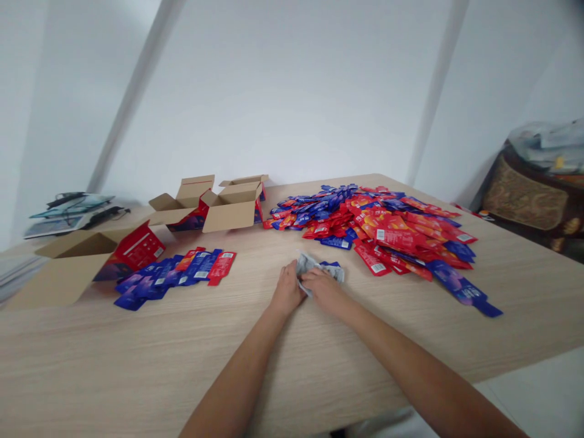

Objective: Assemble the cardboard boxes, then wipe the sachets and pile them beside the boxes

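In the middle of the table, my left hand (289, 287) and my right hand (323, 291) are close together on a crumpled grey-white cloth (306, 263). My left fingers are closed at its left edge. The right hand's fingers are curled over the middle, pressing it down. A bit of blue packet (331, 264) shows behind the cloth; how much of it is covered I cannot tell. To the right lies a large heap of red and blue flat packets (392, 230). A row of overlapping blue and red packets (182, 271) lies to the left.
An open cardboard box (64, 277) with a red flap stands at the left. More open boxes (230, 213) are behind it, near the wall. One blue packet (465, 289) sticks out from the heap. Papers and bags (68, 213) are stacked far left. A patterned chair (524, 191) stands at right.
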Demonstrator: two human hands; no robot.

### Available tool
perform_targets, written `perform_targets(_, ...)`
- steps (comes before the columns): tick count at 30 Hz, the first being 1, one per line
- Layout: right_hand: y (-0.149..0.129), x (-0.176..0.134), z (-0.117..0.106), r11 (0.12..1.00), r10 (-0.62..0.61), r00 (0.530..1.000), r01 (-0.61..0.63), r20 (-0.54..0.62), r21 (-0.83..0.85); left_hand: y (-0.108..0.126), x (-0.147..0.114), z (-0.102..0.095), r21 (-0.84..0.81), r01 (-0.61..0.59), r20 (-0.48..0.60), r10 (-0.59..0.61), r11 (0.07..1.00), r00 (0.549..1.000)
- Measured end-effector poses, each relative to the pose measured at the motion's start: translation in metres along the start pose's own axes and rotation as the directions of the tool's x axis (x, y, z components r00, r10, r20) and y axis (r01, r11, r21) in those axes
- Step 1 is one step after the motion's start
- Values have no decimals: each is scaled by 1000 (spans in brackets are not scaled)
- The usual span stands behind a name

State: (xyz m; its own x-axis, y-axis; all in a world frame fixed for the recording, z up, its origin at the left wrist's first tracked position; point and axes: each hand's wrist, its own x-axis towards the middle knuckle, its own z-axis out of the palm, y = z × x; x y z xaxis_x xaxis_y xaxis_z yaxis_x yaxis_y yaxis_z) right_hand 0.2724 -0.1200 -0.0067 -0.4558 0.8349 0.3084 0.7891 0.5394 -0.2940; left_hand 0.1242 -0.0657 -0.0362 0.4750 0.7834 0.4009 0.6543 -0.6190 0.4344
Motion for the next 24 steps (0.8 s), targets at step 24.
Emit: perform_targets(24,65,-13,-6,863,506,795,-460,-336,210,7,-2,8,-119,-61,10,63,991,998)
